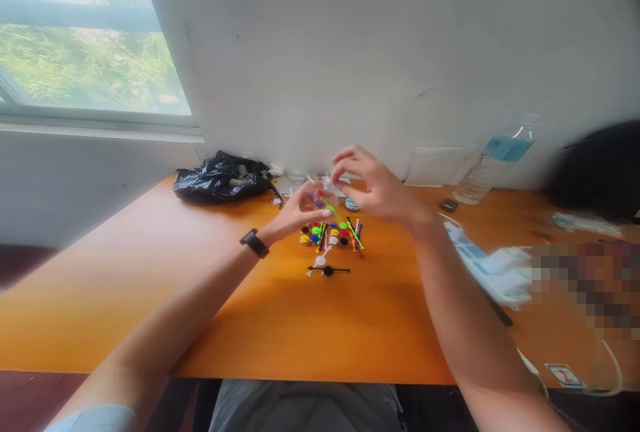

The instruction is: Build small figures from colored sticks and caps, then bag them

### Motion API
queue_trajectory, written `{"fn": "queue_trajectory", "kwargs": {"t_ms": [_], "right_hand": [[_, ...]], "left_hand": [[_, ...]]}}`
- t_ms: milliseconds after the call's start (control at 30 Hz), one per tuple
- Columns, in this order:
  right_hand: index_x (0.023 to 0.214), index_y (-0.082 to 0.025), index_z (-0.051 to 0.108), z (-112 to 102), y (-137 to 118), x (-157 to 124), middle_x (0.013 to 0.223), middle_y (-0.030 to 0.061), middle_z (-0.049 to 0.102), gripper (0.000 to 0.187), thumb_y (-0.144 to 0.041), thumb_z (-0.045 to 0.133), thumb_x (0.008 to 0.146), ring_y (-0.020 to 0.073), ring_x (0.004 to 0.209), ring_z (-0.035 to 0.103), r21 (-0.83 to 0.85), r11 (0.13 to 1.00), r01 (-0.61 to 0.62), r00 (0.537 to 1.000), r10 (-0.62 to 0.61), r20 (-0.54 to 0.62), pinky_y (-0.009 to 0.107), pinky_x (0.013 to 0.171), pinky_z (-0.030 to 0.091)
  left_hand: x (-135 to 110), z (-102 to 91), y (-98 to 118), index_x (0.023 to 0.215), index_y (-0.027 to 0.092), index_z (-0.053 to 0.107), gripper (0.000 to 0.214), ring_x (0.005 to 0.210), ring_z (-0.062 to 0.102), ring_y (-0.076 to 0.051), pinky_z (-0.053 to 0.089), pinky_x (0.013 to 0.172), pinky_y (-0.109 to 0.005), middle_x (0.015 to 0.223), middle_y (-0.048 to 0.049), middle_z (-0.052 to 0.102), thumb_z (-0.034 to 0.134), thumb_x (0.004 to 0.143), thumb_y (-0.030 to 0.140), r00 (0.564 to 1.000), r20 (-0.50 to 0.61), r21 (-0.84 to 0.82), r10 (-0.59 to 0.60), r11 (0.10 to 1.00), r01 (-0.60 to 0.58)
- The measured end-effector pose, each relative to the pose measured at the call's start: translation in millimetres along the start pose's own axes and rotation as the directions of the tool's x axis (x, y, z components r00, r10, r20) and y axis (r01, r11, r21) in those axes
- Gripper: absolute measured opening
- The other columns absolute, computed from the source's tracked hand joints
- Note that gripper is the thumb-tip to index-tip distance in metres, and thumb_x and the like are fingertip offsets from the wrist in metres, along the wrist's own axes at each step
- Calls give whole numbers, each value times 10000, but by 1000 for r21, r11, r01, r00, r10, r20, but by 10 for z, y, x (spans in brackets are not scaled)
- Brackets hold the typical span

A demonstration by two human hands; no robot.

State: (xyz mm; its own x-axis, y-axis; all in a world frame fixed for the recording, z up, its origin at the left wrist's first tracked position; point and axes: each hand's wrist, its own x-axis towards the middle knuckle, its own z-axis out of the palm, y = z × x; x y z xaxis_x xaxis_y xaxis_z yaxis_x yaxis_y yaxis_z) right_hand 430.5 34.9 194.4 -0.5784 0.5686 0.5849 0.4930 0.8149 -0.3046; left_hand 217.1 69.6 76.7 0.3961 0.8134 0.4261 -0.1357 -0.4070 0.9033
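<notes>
My left hand (pixel 305 209) is closed around a small clear plastic bag (pixel 327 187) with bright red, green and blue pieces in it. Beside the bag's top, my right hand (pixel 367 182) has its fingers curled in towards the thumb; blur hides what is between the tips. Below my hands lie small round caps in several colours, among them a yellow cap (pixel 305 240) and a red cap (pixel 344 234). Thin coloured sticks (pixel 356 235) lie beside them. Closer to me, a black arrow-shaped piece with a round centre (pixel 328 271) lies by a white one (pixel 321 261).
A black plastic bag (pixel 220 180) sits at the back left of the wooden table (pixel 240 325). On the right are a clear bottle (pixel 480 169), a small black object (pixel 449 205), blue-white packaging (pixel 493 265) and a white cable (pixel 613 359). A wall stands behind.
</notes>
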Motion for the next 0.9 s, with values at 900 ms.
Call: {"fn": "queue_trajectory", "kwargs": {"t_ms": [900], "right_hand": [[1020, -231, 698, 58, 73, -18, 1212, 72, 640, 130, -343, 685, 955, 209, 908, 656, 73, 996, -42, 997, 47, -66, 383, 825, 557]], "left_hand": [[21, 52, 147, 966, 133, 809, 512, 854, 752, -197, 605, 836, -318, 970, -113, 807, 619, 999, 607, 999, -40, 103, 6, 995, -2]]}}
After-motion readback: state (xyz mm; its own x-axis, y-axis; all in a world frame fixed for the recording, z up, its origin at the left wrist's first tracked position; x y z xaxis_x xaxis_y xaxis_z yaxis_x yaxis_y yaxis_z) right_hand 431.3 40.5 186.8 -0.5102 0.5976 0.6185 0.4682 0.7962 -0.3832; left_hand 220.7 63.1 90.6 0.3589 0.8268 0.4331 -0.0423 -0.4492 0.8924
